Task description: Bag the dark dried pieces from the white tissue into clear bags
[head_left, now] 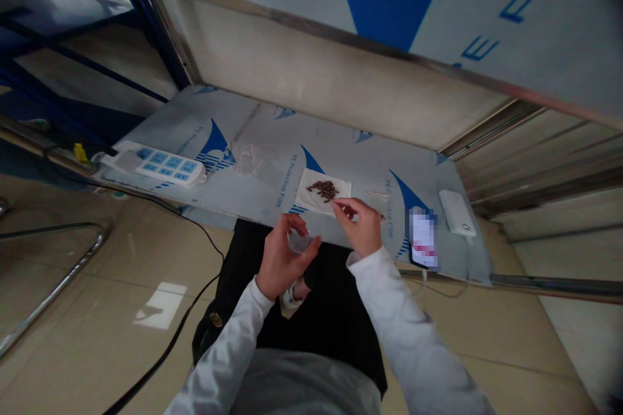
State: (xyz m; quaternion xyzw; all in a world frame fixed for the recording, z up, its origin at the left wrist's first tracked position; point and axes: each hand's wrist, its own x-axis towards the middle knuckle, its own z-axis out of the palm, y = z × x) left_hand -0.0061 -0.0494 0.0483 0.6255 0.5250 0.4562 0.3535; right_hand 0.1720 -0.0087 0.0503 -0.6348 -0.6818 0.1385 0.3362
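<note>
Mid-frame, your left hand (280, 259) grips a clear cup (298, 243); your right hand (364, 228) nears brown bits (327, 190) on paper (308, 200), fingertips close; I can't tell if they pinch any.

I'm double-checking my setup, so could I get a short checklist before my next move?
1. Brown pieces heaped on the white paper: ok.
2. Left hand holding the clear cup: ok.
3. Cup's contents: cannot tell, too blurred.
4. Right hand close to the brown pieces: ok.
5. Right hand's grip on a piece: cannot tell, too small.
6. Phone apart from the paper: ok.
</note>
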